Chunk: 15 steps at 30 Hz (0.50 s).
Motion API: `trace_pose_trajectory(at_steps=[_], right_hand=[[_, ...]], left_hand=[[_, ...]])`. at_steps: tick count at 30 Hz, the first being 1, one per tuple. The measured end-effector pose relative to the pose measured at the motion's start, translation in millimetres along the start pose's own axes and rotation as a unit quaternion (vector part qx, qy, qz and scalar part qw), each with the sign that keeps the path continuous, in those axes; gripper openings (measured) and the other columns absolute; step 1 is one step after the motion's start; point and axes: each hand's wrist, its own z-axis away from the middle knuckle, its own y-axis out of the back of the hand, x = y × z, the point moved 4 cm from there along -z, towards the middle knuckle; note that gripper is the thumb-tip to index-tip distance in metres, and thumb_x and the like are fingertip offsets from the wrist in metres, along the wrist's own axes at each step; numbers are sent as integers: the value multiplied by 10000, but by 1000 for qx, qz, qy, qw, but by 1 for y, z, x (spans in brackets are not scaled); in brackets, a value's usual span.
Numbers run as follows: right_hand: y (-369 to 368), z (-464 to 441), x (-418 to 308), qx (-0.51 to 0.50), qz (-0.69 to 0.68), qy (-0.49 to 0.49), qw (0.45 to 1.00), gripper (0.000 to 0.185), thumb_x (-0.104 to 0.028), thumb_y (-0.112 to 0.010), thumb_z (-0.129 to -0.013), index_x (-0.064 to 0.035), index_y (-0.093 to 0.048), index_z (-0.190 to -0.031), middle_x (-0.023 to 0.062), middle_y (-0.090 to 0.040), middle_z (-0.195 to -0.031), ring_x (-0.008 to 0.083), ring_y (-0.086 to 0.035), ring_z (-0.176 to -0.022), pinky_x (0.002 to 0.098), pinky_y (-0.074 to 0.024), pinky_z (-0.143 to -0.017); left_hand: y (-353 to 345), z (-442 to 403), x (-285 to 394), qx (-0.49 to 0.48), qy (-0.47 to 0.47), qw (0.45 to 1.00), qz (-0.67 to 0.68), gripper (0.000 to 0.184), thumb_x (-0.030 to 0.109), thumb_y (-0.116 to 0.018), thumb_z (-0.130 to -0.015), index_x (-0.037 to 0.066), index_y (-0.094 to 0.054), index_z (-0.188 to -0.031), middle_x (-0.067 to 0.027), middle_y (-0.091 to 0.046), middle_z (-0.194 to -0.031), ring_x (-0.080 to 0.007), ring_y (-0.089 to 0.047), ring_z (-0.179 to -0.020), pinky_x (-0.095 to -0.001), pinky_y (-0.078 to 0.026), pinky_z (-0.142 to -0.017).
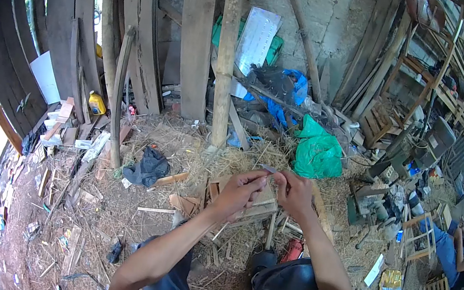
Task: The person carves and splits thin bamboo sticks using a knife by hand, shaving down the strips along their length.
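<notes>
Both my hands are raised in front of me at the middle of the head view, with their fingertips almost meeting. My left hand (239, 195) is closed, its thumb and fingers pinched at a small thin grey piece (268, 168) that looks like a blade or strip. My right hand (295, 197) is closed too, with its thumb and fingertips against the same piece. Its exact kind is too small to make out. Below the hands is a low wooden frame (261, 210), partly covered by them. Close to my right knee lies a red object (292, 250).
Straw and wood scraps litter the ground. A green plastic bag (318, 149) lies ahead, with a wooden post (227, 54) left of it. A black cloth or bag (147, 167) and yellow bottle (96, 103) are at left. Another person (463, 245) sits at right by a wooden frame (421, 236).
</notes>
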Motion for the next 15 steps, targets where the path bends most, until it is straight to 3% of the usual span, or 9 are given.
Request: trace_pose_trajectory(at_steps=[2,4,5,7,8,10,11,13,15], right_hand=[[1,-8,12,-6,33,-8,999,189,-197,-555,-887,-66,-611,-764,136,-536,-540,317,-574,-501,385,-406,-450],[14,-8,58,147,-17,-141,979,273,-236,-511,-914,-53,-603,-732,141,-532,-542,306,-578,-525,410,-417,-497],[20,-1,67,149,-18,-142,978,273,-236,-511,-914,-53,-603,-732,141,-532,-542,306,-578,-525,410,-417,-497],[25,8,84,95,-4,-292,952,348,-270,-472,-932,-43,-587,-695,151,-535,-548,295,-594,-566,427,-425,-543],[19,12,82,94,-5,-289,953,348,-270,-472,-932,-43,-587,-695,151,-535,-548,295,-594,-566,427,-425,-543],[2,13,57,84,-118,-155,977,308,-261,-494,-920,-50,-589,-717,145,-522,-524,315,-584,-535,422,-415,-501],[-1,13,48,83,-116,-156,978,308,-261,-494,-920,-50,-589,-717,145,-522,-524,315,-584,-535,422,-415,-501],[-2,5,3,6,-28,-16,999,249,-235,-533,-899,-64,-581,-725,128,-504,-498,324,-561,-489,411,-399,-454],[-6,3,5,19,-27,0,999,225,-225,-551,-887,-70,-578,-725,118,-499,-493,320,-546,-466,405,-389,-435]], left_hand=[[0,0,1,-2,-4,1000,7,318,154,-489,-952,45,-514,-1250,66,-409,-734,-8,-301,-546,-166,-237,-445],[-9,11,4,-52,20,998,-28,347,147,-491,-950,50,-496,-1283,69,-406,-727,-7,-304,-551,-165,-236,-443],[-9,14,2,-52,20,998,-30,347,147,-491,-950,50,-496,-1283,69,-406,-727,-7,-304,-551,-165,-236,-443],[-7,16,2,-69,-2,997,29,368,138,-482,-950,56,-478,-1308,69,-407,-731,-7,-301,-553,-163,-228,-439],[-3,13,5,-66,-5,997,30,368,138,-482,-950,56,-478,-1308,69,-407,-731,-7,-301,-553,-163,-228,-439],[6,4,4,-16,-10,1000,21,355,135,-486,-946,55,-491,-1292,70,-409,-734,-7,-293,-539,-163,-222,-437],[6,1,1,-17,-9,1000,23,355,135,-486,-946,55,-491,-1292,70,-409,-734,-7,-293,-539,-163,-222,-437],[6,-1,-4,-11,9,1000,26,345,145,-498,-942,56,-502,-1275,70,-411,-737,-8,-283,-528,-167,-220,-439],[3,-1,-4,-20,5,1000,20,340,147,-503,-940,56,-507,-1267,71,-411,-737,-10,-282,-526,-170,-219,-437]])
